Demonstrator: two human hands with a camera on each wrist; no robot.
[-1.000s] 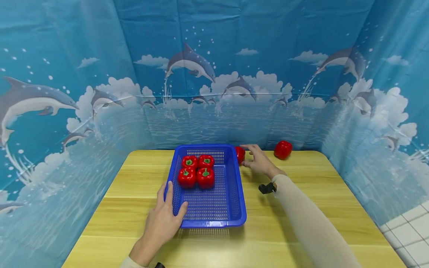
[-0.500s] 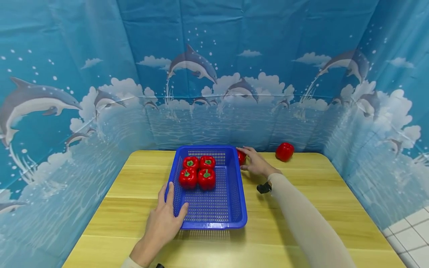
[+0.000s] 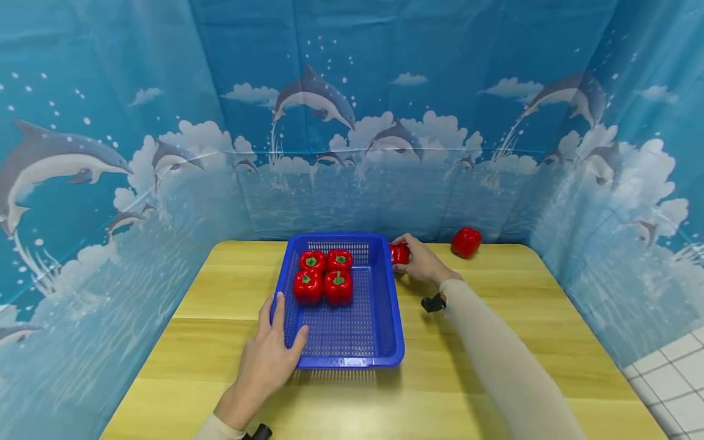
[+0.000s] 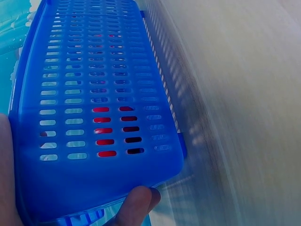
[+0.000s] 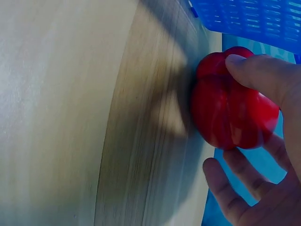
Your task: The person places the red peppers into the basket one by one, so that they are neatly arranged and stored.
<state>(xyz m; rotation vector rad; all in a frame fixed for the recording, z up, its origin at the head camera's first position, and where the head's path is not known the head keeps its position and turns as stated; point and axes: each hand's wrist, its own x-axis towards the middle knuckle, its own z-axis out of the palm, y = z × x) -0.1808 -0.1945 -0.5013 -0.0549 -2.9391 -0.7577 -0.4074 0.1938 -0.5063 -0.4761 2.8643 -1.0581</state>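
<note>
A blue perforated plastic basket [image 3: 357, 362] stands on the wooden table, with several red bell peppers [image 3: 338, 287] in its left far part, green stems up. At its near left corner my left hand [image 3: 266, 360] holds the rim, thumb over the front edge and fingers along the outer left side; fingertips [image 4: 136, 203] show at the corner in the left wrist view. Just beyond the basket's right wall, my right hand [image 3: 425, 263] grips another red bell pepper [image 5: 225, 110], thumb on one side and fingers on the other. Whether that pepper touches the table, I cannot tell.
One more red bell pepper [image 3: 465, 242] lies near the table's far edge, right of my right hand. A blue dolphin-print curtain [image 3: 352, 201] hangs behind and at both sides of the wooden table [image 3: 473, 366]. White tiles [image 3: 676, 379] show at the lower right.
My right hand has closed around the bell pepper beside the basket, and the pepper has turned in its grip. My left hand and the basket have stayed in place.
</note>
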